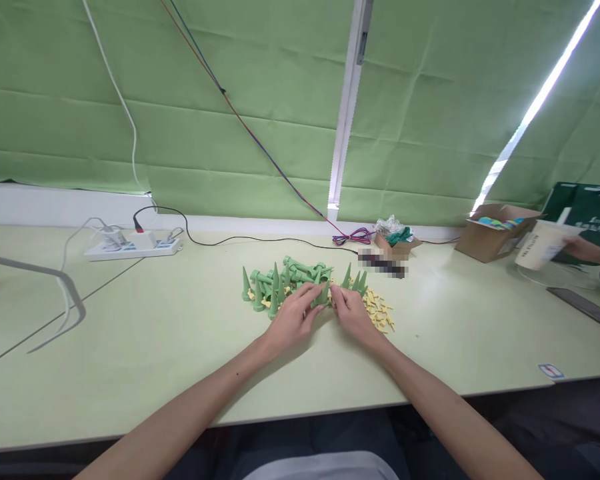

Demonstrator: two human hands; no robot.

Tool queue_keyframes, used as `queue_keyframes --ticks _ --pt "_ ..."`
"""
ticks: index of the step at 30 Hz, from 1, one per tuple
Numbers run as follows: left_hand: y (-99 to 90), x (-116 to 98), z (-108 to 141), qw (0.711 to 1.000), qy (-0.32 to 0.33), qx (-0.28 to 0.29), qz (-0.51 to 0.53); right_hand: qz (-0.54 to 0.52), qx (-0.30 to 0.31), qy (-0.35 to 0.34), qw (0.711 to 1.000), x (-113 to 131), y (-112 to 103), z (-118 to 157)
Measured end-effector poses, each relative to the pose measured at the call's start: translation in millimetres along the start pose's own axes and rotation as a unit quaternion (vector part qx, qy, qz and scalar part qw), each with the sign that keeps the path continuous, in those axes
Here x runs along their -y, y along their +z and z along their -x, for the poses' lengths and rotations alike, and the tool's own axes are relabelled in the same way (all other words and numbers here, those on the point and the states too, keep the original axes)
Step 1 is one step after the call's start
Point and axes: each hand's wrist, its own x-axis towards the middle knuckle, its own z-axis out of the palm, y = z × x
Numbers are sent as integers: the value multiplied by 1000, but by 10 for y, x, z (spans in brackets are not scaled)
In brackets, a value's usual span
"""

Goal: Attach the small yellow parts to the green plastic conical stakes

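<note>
My left hand (296, 313) has its fingers closed around a green plastic cone spike (325, 293), which points upward. Just to its right, my right hand (351, 312) is pinched close against that spike. Whatever sits between its fingertips is too small to make out. Behind and left of my left hand lies a pile of green spiked pieces (274, 285), some upright on round bases, others on their sides. Beside my right hand, small yellow plastic pieces (380, 310) are scattered; a few more show among the green ones.
A white power strip (135, 248) lies at the back left, its black cable running along the wall. Toward the back right are a small open carton (397, 247) and a bigger cardboard box (495, 233). At far right another person's hand (583, 248) holds a cup (543, 245) near a phone (585, 308).
</note>
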Motion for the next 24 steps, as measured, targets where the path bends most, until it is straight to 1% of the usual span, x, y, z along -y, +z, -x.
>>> queue_keyframes --ticks 6,12,19,22,24 --pt "-4 -6 3 999 35 -15 -22 -55 4 27 998 -26 19 0" --pt "12 -3 14 999 34 -18 -30 -111 14 50 992 -3 27 -8" --pt "-25 -80 -34 999 -2 -35 9 -143 13 51 988 23 66 3" --pt "-30 -92 -40 998 -25 -53 11 -105 13 34 994 52 65 13" --pt "-36 -104 -41 995 -60 -74 19 -60 7 10 998 66 55 18"
